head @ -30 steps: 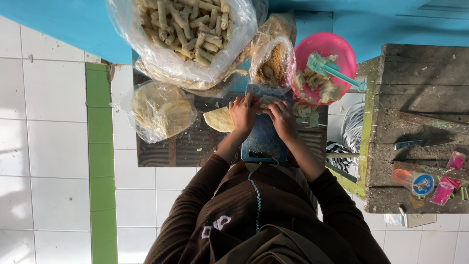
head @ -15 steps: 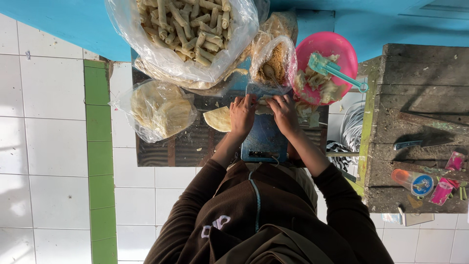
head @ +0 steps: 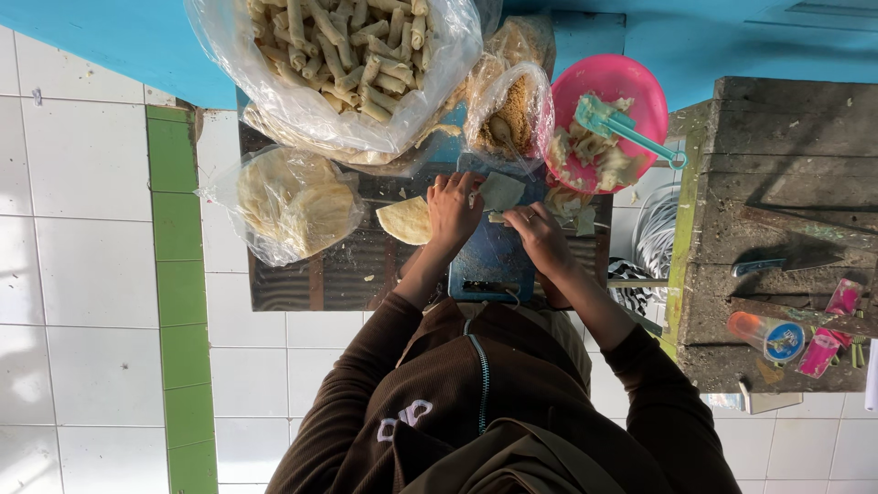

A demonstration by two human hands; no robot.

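Top-down head view, seated person in brown zip top. Left hand [head: 455, 209] flat on a pale wrapper sheet [head: 501, 190] at far end of blue cutting board [head: 492, 261], fingers together, pressing down on the sheet's near-left edge. Right hand [head: 540, 236] just beside, over board's right edge, fingertips pinched together on a small pale roll [head: 497, 218]; exact clamp hard to tell, partly hidden. Sheet lying on board between both hands and the bags behind.

Round yellowish flat wrapper [head: 405, 220] just left of left hand, touching it, on dark slatted wooden tray [head: 338, 274]. Clear plastic bag of stacked round wrappers [head: 291, 201] further left, crumpled, on tray's left end. Big clear bag of finished tan rolls [head: 347, 64] at top, mouth open, overhanging tray. Smaller clear bag of orange-brown crumbs [head: 517, 110] right of it, just behind the sheet. Pink round bowl [head: 608, 119] with pale filling chunks and teal plastic spoon [head: 622, 128] across it, right of crumb bag.

Weathered wooden bench [head: 786, 229] at right, well apart from hands. On it: knife with dark handle [head: 786, 263], small clear cup with orange base and blue round lid label [head: 768, 336], pink sachets [head: 828, 329] near bench's lower right. Print too small to tell.

White tiled floor [head: 73, 274] with green tile strip [head: 178, 293] at left; blue surface [head: 110, 37] at top.
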